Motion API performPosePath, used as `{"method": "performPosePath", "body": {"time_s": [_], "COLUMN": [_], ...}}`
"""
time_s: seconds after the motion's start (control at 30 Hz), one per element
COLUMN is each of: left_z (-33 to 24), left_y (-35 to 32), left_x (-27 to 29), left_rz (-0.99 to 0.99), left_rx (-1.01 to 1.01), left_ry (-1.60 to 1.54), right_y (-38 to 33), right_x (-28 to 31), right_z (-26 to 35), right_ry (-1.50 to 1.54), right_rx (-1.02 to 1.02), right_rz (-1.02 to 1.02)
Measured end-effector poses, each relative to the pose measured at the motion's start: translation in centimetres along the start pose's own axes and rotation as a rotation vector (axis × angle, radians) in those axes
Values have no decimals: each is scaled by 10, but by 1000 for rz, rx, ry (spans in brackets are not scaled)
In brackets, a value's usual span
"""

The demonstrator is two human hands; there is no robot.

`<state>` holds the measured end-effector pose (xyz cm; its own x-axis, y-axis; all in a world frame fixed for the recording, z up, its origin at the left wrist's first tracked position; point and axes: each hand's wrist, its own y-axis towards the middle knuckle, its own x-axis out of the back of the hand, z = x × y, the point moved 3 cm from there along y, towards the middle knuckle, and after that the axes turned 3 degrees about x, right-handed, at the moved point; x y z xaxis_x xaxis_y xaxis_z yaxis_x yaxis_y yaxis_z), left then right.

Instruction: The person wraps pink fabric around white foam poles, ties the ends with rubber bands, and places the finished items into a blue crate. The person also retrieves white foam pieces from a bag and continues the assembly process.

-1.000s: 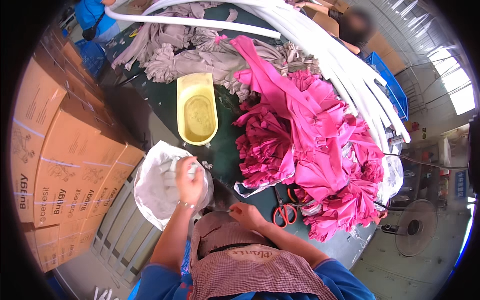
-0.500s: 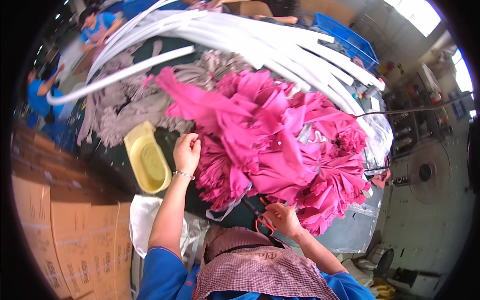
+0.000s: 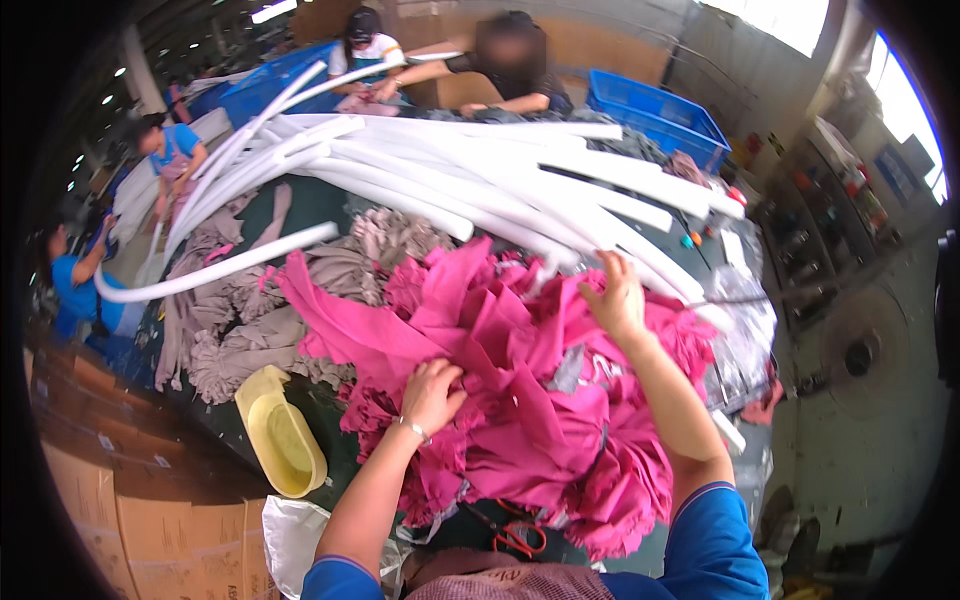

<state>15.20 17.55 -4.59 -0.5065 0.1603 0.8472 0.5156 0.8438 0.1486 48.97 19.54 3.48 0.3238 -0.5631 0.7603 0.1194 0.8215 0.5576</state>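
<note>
A large heap of pink fabric pieces covers the table in front of me. My left hand rests on the heap's left part, thumb apart from the bent fingers. A bracelet circles that wrist. Farther out on the right, my right hand is open over the back of the heap, fingers spread, close to the white foam tubes. Red-handled scissors lie at the near edge of the heap, away from both hands, their blades partly hard to make out.
Grey-brown fabric and a yellow plastic tub are on the left. A blue crate stands at the back right, clear plastic below it. Cardboard boxes line the lower left. Several people work beyond the table.
My right hand has left the scissors and reached forward across the pink heap. My left hand has moved right onto the fabric and loosened from a fist. The view has tilted up.
</note>
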Motion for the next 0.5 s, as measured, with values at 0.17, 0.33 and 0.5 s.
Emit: {"method": "performPosePath", "body": {"time_s": [0.17, 0.33, 0.5], "left_z": [-2, 2, -15], "left_y": [-28, -72, -72], "left_x": [43, 68, 66], "left_rz": [-129, -173, -290], "left_rx": [63, 173, 180], "left_ry": [-256, -249, -321], "right_y": [88, 99, 84], "right_x": [-55, -74, -43], "right_z": [-92, -84, 67], "right_ry": [-322, -244, -21], "right_rx": [-184, -313, -72], "right_rz": [91, 667, 805]}}
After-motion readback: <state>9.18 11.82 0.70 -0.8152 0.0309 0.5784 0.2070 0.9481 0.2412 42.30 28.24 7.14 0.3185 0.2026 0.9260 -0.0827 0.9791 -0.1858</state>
